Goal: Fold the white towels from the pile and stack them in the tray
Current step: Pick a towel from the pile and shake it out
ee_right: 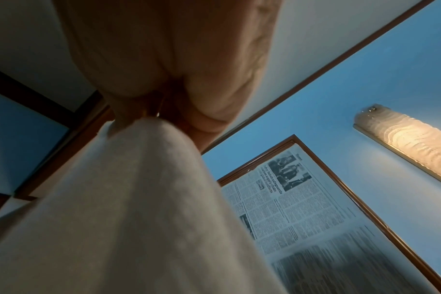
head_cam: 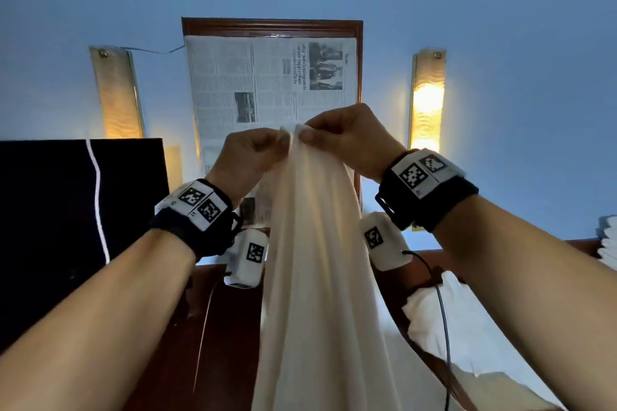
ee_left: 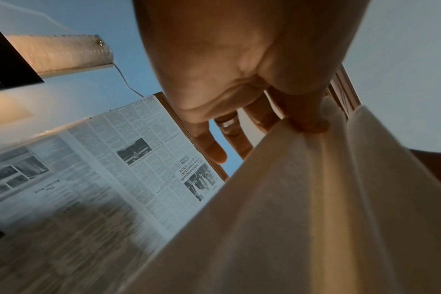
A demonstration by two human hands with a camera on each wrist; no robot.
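White towel [head_cam: 314, 243] hangs lengthwise before you, raised in front of the framed newspaper [head_cam: 267, 83]; your left hand [head_cam: 248, 157] and right hand [head_cam: 347, 137] pinch its top edge, knuckles nearly touching

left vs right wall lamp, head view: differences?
The right wall lamp glows bright yellow in its lower half; the left wall lamp shows only a faint glow near its base. The left one leans outward at the top, and a thin wire runs from its top toward the framed newspaper; no wire shows at the right one. Both are tall narrow strips flanking the frame.
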